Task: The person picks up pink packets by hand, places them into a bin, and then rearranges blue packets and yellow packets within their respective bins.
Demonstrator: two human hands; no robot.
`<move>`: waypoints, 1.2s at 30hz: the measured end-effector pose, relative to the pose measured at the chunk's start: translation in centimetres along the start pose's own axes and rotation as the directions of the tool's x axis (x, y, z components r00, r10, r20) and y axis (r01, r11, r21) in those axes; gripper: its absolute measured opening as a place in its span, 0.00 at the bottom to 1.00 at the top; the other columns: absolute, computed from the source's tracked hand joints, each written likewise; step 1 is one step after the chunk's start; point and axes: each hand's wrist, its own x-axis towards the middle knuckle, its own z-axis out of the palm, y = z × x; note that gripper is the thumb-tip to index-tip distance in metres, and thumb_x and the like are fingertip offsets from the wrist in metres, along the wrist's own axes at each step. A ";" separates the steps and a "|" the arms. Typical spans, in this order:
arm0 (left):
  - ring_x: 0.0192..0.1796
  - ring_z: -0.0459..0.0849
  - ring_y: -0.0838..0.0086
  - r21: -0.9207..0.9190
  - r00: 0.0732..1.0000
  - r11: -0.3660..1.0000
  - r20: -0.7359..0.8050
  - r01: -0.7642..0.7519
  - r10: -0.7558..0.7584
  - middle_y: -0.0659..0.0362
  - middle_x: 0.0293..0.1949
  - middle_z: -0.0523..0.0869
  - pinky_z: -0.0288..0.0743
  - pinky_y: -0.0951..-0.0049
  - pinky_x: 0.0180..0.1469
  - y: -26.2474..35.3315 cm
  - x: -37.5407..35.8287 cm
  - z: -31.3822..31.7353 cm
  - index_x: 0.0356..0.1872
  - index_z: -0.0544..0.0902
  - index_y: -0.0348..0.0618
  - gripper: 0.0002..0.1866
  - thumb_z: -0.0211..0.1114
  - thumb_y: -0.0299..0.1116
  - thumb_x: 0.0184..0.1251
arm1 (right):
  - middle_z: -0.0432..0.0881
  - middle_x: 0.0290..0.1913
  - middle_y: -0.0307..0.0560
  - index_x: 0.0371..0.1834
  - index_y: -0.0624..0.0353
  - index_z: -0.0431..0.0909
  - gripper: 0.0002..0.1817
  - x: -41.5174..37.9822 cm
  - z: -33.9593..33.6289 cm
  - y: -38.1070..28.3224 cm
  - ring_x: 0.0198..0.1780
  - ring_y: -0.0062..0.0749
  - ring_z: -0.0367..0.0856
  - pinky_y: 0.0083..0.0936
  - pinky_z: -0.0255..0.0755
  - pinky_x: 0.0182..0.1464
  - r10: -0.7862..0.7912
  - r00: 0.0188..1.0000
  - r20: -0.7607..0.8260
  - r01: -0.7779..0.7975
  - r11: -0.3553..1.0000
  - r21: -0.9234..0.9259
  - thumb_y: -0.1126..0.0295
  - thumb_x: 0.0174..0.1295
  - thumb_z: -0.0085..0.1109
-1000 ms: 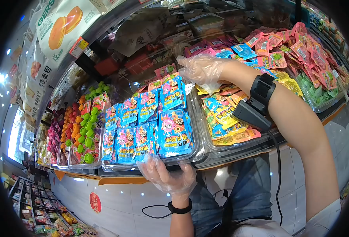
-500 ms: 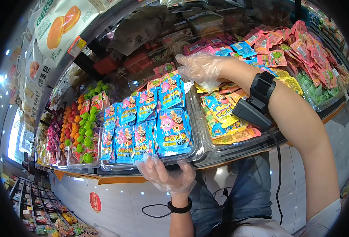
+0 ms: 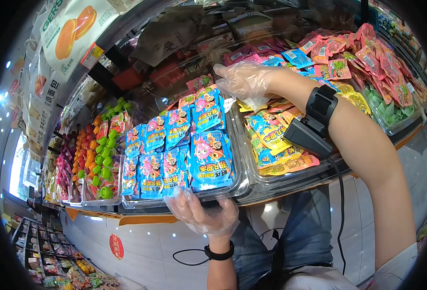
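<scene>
A clear plastic bin (image 3: 245, 186) holds blue snack pouches (image 3: 211, 157) with a pink cartoon figure, standing in rows. My left hand (image 3: 203, 212), in a clear disposable glove, is at its front edge, fingers curled up against the rim. My right hand (image 3: 245, 82), gloved too, reaches across to the bin's back right corner. Its fingers bend around that corner, though the fingertips are partly hidden by the glove and glare. A small white label (image 3: 229, 104) shows just below the right hand. To the right, a second bin holds yellow and orange pouches (image 3: 276, 140) under my right forearm.
Pink pouches (image 3: 378, 63) and green packets (image 3: 387, 107) fill bins at the far right. On the left are bins of candy with green and orange caps (image 3: 108, 154). A printed bag (image 3: 75, 36) hangs upper left. A black cable (image 3: 341, 217) hangs from my right wrist device.
</scene>
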 end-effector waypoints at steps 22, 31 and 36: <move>0.60 0.69 0.49 -0.051 1.000 0.999 -0.018 -0.004 0.003 0.46 0.55 0.70 0.53 0.40 0.65 0.1 0.1 0.0 0.59 0.62 0.37 0.28 0.55 0.38 0.60 | 0.68 0.59 0.68 0.67 0.70 0.52 0.38 0.2 -0.1 0.1 0.60 0.56 0.67 0.37 0.61 0.61 0.080 0.997 0.010 -0.080 0.991 0.109 0.48 0.65 0.38; 0.58 0.70 0.49 0.012 1.000 1.000 -0.029 0.002 -0.002 0.49 0.53 0.69 0.57 0.39 0.64 0.1 0.1 0.1 0.57 0.64 0.38 0.27 0.52 0.42 0.60 | 0.68 0.59 0.67 0.67 0.69 0.52 0.38 0.1 0.1 0.1 0.61 0.56 0.67 0.37 0.61 0.61 0.021 1.000 0.009 -0.021 1.000 0.017 0.46 0.64 0.37; 0.58 0.71 0.50 -0.002 1.000 1.000 -0.031 -0.004 0.004 0.50 0.53 0.69 0.57 0.40 0.64 0.1 0.2 0.1 0.58 0.64 0.38 0.27 0.52 0.42 0.59 | 0.67 0.60 0.68 0.67 0.69 0.53 0.39 -0.3 -0.4 -0.4 0.61 0.57 0.66 0.37 0.61 0.62 0.045 0.999 0.018 -0.045 0.998 0.037 0.46 0.64 0.37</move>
